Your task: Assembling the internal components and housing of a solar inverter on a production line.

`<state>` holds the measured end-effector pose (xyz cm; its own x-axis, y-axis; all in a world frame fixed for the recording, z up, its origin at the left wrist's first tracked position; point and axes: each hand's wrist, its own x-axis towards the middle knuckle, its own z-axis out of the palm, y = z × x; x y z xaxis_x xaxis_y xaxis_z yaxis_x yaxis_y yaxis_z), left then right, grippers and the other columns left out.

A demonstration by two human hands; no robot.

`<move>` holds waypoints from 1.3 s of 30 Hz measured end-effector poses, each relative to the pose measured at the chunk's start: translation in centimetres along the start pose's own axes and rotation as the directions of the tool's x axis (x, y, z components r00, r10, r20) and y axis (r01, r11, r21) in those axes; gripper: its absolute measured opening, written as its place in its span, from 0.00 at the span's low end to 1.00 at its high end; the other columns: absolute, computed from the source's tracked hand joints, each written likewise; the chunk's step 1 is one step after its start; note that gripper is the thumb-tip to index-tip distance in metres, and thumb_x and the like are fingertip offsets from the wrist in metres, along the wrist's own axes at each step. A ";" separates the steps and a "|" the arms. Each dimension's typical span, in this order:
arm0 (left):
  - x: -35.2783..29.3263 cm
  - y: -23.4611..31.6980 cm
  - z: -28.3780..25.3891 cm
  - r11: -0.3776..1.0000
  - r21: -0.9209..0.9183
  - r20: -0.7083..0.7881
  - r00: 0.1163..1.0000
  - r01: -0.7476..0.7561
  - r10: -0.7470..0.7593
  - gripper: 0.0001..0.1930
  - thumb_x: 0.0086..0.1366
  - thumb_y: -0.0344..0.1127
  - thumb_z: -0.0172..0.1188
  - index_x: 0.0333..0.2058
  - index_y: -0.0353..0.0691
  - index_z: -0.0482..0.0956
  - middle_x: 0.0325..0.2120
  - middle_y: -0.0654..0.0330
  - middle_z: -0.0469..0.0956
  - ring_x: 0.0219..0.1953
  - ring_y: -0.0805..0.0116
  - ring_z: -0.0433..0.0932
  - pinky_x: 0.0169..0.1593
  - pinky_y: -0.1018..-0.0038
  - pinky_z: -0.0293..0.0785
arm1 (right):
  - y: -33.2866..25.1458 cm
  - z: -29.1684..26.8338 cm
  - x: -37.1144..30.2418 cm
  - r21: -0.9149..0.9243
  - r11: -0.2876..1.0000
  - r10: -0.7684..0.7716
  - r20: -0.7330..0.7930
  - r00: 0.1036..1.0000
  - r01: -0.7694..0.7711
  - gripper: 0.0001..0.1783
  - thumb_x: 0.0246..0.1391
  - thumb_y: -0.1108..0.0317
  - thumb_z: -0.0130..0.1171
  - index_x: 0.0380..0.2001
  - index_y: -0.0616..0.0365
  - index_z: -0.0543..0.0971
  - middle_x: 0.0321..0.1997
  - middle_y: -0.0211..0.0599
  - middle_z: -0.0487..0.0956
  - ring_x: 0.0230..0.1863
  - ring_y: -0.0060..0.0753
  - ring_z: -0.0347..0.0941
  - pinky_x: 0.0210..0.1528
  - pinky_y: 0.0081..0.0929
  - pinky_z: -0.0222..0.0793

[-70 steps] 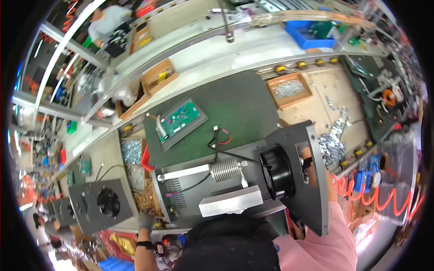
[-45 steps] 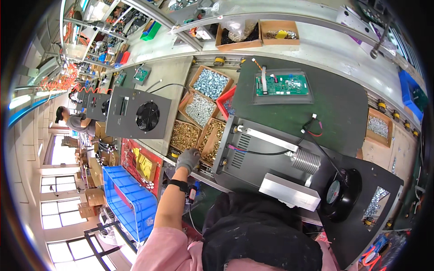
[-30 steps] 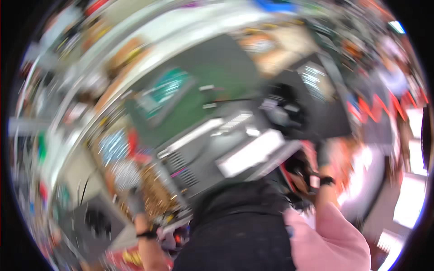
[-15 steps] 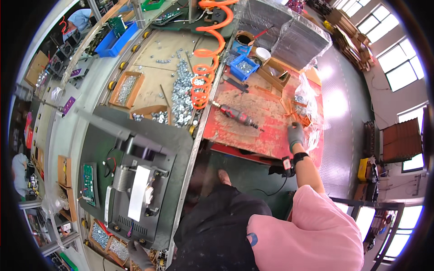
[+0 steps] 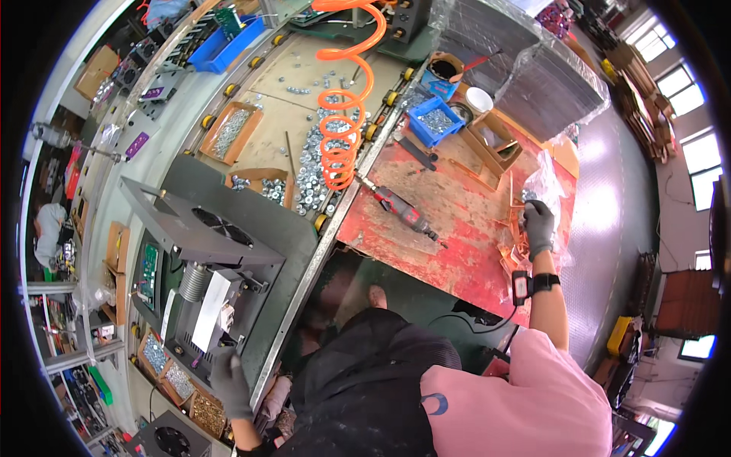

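Observation:
My right hand (image 5: 539, 227), in a dark grey glove, is closed at the right side of the red worktop, beside a clear plastic bag (image 5: 542, 181) and some orange-brown strips (image 5: 512, 257). Whatever its fingertips grip is too small to make out. My left hand (image 5: 231, 385), gloved too, hangs near the lower edge of a dark metal housing (image 5: 251, 305), its fingers extended and holding nothing that I see. Inside the housing are a ridged metal cylinder (image 5: 195, 284) and a white block (image 5: 215, 312). A tilted panel with a fan (image 5: 221, 227) stands over them.
A red and black power tool (image 5: 406, 212) lies on the red worktop (image 5: 457, 251). Behind it are a blue bin (image 5: 435, 122) of small hardware and a cardboard box (image 5: 491, 143). An orange coiled hose (image 5: 340, 141) hangs above loose nuts (image 5: 311, 171). A strap with a cable circles my right wrist.
The view has shifted. My left hand has come up from the lower edge, further into view. More of the fan panel's face shows. My right hand stays at the orange-brown strips and the bag.

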<state>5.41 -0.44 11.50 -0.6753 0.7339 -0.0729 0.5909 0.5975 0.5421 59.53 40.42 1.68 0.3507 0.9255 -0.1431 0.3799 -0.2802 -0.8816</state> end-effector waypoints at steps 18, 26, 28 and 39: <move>-1.9 -5.1 -4.9 0.930 0.239 -0.148 0.936 -0.279 0.319 0.17 0.45 0.40 0.69 0.35 0.47 0.78 0.24 0.60 0.71 0.26 0.60 0.72 0.31 0.63 0.64 | -22.3 26.6 -41.6 -0.020 0.997 0.004 0.977 -0.212 -0.076 0.11 0.56 0.67 0.53 0.36 0.65 0.78 0.22 0.29 0.73 0.21 0.15 0.66 0.23 0.16 0.63; -2.6 -20.1 -12.2 0.966 0.256 -0.440 0.894 0.029 0.090 0.23 0.45 0.39 0.71 0.40 0.44 0.73 0.22 0.61 0.69 0.24 0.59 0.72 0.29 0.65 0.65 | -22.4 37.3 -58.3 -0.249 0.941 0.174 0.937 -0.303 -0.228 0.12 0.57 0.67 0.52 0.37 0.65 0.78 0.22 0.30 0.74 0.19 0.15 0.67 0.19 0.15 0.63; -1.2 -22.0 -13.2 0.937 0.348 -0.328 0.932 -0.034 0.156 0.21 0.46 0.37 0.70 0.39 0.44 0.73 0.22 0.60 0.70 0.24 0.58 0.72 0.30 0.64 0.66 | -20.5 39.2 -60.4 -0.297 0.919 0.219 0.932 -0.288 -0.261 0.11 0.57 0.67 0.52 0.36 0.64 0.78 0.23 0.30 0.75 0.19 0.16 0.68 0.19 0.15 0.64; 7.4 -32.3 -12.5 0.739 -0.548 0.073 0.902 0.392 -0.425 0.13 0.67 0.40 0.54 0.40 0.36 0.78 0.26 0.58 0.80 0.26 0.69 0.77 0.31 0.73 0.72 | -12.3 48.4 -63.7 0.059 0.956 -0.068 0.997 -0.024 -0.288 0.14 0.60 0.72 0.49 0.48 0.66 0.72 0.35 0.34 0.76 0.32 0.21 0.73 0.36 0.20 0.72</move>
<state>-24.18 -18.36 3.95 -0.8281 0.4319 -0.3573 -0.0706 0.5520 0.8308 -8.96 -2.74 -0.14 -0.8881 0.2511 -0.3850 0.2119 -0.5196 -0.8277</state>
